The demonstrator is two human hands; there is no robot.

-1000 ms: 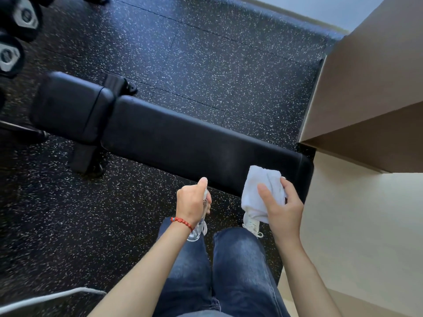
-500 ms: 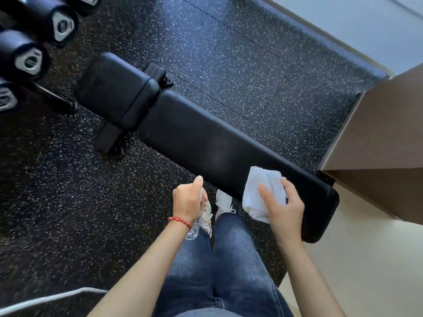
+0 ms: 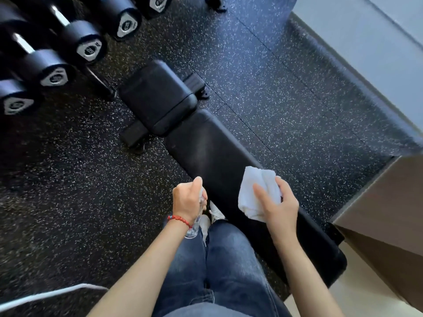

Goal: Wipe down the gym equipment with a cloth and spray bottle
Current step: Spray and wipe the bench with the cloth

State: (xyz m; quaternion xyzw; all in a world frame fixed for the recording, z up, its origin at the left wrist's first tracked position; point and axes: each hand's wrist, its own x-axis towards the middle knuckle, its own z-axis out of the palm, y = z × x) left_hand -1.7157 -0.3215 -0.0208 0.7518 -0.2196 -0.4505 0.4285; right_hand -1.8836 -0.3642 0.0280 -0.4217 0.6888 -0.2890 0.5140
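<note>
A clear plastic spray bottle (image 3: 194,221) and a folded white cloth (image 3: 254,193) are held over a black padded gym bench (image 3: 217,152).
The bottle is gripped in the left hand (image 3: 187,200), fingers curled round it, just off the bench's near long edge. The cloth is pinched in the right hand (image 3: 278,210) above the bench's long pad. Black dumbbells (image 3: 84,42) are racked at the speckled rubber floor's (image 3: 286,92) far left corner.

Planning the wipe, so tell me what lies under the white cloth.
The right hand holds the white cloth above the long black bench pad. The pad shows around it; the patch directly beneath is covered, and contact can't be judged.
</note>
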